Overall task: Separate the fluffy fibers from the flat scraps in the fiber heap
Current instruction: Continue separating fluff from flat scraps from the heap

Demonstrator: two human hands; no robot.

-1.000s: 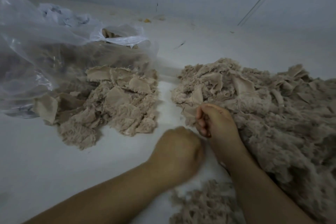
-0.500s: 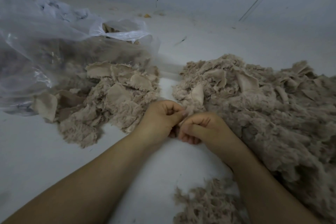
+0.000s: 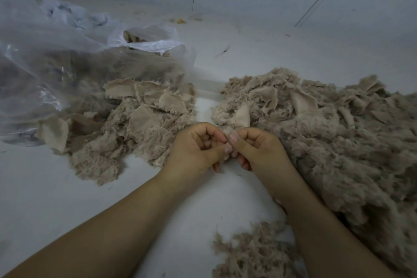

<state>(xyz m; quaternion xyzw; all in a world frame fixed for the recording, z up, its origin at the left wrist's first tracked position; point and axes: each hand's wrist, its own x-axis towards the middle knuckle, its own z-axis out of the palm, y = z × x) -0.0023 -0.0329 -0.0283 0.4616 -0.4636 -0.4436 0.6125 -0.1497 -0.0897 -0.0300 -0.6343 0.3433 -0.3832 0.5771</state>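
A: The large beige heap of fluffy fibers and flat fabric scraps (image 3: 327,133) lies just beyond and to the right of our fingers, spreading away rightward. What do the hands hold?

B: Our left hand (image 3: 196,149) and right hand (image 3: 255,149) meet thumb to thumb, fingers curled, both pinching one small beige tuft (image 3: 227,133) at the heap's near-left edge.

A: Which hand is nearer the heap?

B: The right; its wrist touches the heap. The left is nearer the smaller beige pile of flat scraps (image 3: 135,119), just left of its knuckles.

A: The tuft's long axis?

B: We cannot tell; the fingers hide most of it. We judge the coming move to be pulling the hands apart sideways.
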